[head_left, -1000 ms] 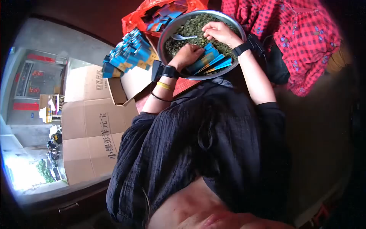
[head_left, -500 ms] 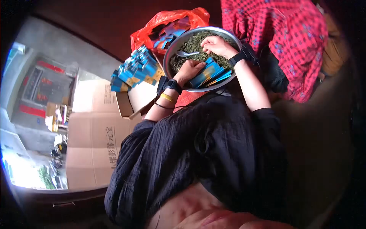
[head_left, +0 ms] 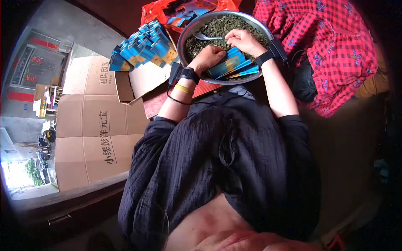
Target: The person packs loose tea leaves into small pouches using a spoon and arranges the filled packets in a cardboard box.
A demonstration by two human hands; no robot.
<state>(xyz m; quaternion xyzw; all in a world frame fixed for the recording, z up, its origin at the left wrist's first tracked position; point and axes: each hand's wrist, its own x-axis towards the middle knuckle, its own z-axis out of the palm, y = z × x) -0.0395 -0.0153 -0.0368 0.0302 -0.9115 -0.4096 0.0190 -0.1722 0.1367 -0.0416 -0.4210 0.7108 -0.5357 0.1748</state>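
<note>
A wide metal bowl (head_left: 181, 50) holds dried, crumbled green leaves (head_left: 217, 28). Several blue and gold packets (head_left: 228, 66) lie fanned out along its near side. My left hand (head_left: 206, 57) is over the bowl's left part, fingers curled in at the upper edge of these packets; its fingertips are partly hidden. To the right, my right hand (head_left: 244, 42) hovers above the leaves with thumb and fingers pinched together. Anything in that pinch is too small to make out. A white spoon (head_left: 205, 37) rests on the leaves, left of my right hand.
Left of the bowl, many blue packets (head_left: 144, 46) stand stacked by an open cardboard box (head_left: 147, 79). Behind is a red plastic bag (head_left: 153, 12) with more packets. Red checked cloth (head_left: 335, 54) is at the right; a large cardboard sheet (head_left: 96, 125) at the left.
The view has shifted, so the bowl appears higher. My left hand's fingers have curled in further beside the packets. My right hand stays pinched over the leaves.
</note>
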